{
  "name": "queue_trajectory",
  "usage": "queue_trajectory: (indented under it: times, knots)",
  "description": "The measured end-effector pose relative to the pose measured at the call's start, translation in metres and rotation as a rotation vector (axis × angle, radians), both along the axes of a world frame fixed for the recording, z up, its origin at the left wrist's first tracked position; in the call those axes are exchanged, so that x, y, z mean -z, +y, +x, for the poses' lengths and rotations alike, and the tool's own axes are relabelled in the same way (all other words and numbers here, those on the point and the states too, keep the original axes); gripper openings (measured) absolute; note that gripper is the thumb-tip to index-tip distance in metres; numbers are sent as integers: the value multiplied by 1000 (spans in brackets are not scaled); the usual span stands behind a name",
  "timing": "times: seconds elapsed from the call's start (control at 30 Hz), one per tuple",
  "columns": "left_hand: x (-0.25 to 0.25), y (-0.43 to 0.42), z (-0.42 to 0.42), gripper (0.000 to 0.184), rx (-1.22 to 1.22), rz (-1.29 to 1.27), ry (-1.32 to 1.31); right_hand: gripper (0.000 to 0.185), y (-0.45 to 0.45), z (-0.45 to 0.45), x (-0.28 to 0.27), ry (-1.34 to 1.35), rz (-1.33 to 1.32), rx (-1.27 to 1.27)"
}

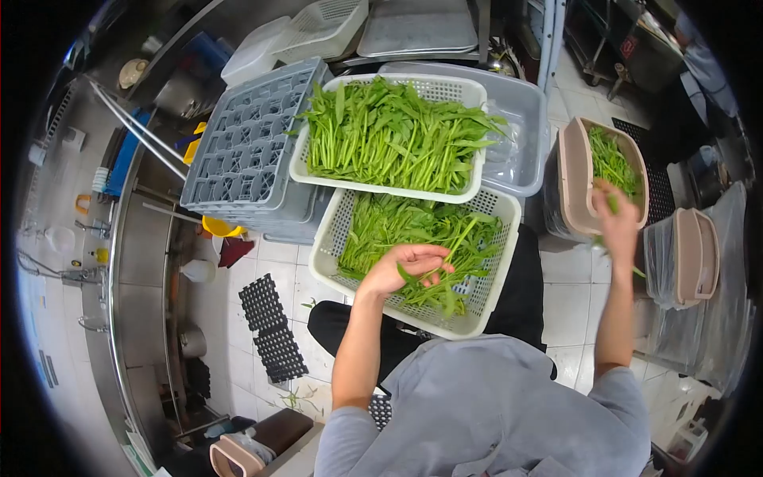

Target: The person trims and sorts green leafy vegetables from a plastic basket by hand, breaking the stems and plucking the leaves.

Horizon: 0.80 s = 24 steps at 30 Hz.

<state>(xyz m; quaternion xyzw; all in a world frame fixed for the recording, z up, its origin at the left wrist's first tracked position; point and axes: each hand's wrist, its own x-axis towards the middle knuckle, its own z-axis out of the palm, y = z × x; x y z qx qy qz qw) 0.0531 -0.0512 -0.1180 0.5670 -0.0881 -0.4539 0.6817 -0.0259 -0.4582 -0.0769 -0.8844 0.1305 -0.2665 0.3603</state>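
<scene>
My left hand is closed on a leafy water spinach stem, above the lower white basket. Loose leafy greens lie in that basket. Across its far side rests an upper white basket, filled with water spinach laid in rows, stems towards me. My right hand is out to the right, at the near rim of a beige bin holding green scraps. Its fingers are blurred, with bits of green beside them, so I cannot tell whether it grips anything.
Grey dish racks are stacked left of the baskets, and a grey tub stands behind. Another beige bin is at right. A black mat lies on the tiled floor. A person stands at far right.
</scene>
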Motion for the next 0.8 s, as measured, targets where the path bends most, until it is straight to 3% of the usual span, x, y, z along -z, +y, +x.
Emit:
queue_trajectory:
  times: [0.03, 0.13, 0.2, 0.27, 0.33, 0.43, 0.47, 0.53, 0.6, 0.63, 0.67, 0.7, 0.73, 0.8]
  knots:
    - [-1, -9, 0, 29, 16, -4, 0, 28, 42, 0, -11, 170, 240, -58]
    - [-8, -34, -4, 29, 76, -44, 9, 31, 105, 7, 2, 304, 584, -405]
    - [-9, -43, -6, 28, 127, -39, -29, 28, 126, 9, 0, 438, 943, -486]
    - [-10, -39, -5, 29, 169, -15, -26, 21, 127, 11, 9, 428, 989, -483]
    - [-3, -28, -5, 32, 47, -27, -192, 20, 112, 5, 4, 356, 823, -311]
    - [35, 12, 9, 33, -213, 358, -497, 22, 63, -20, -29, 63, 590, 14]
    - [46, 24, 10, 33, -214, 355, -493, 21, 38, -32, -42, 11, 519, 88]
    - [61, 40, 8, 26, -98, 751, -570, 21, -14, -48, -37, -317, 567, 218]
    - [72, 32, -3, 23, -43, 737, -598, 31, -54, -46, -34, -447, 512, 387]
    - [78, 25, -9, 21, 15, 725, -627, 31, -79, -46, -24, -446, 508, 393]
    - [87, 18, -15, 21, 21, 719, -628, 37, -103, -46, -4, -271, 195, 449]
    - [96, 9, -19, 19, 49, 832, -789, 42, -115, -44, 13, -97, -118, 495]
    - [101, 0, -22, 18, 68, 946, -950, 44, -114, -47, 26, -69, -71, 498]
    - [105, -10, -24, 15, 38, 1013, -1000, 37, -93, -50, 38, -29, -114, 474]
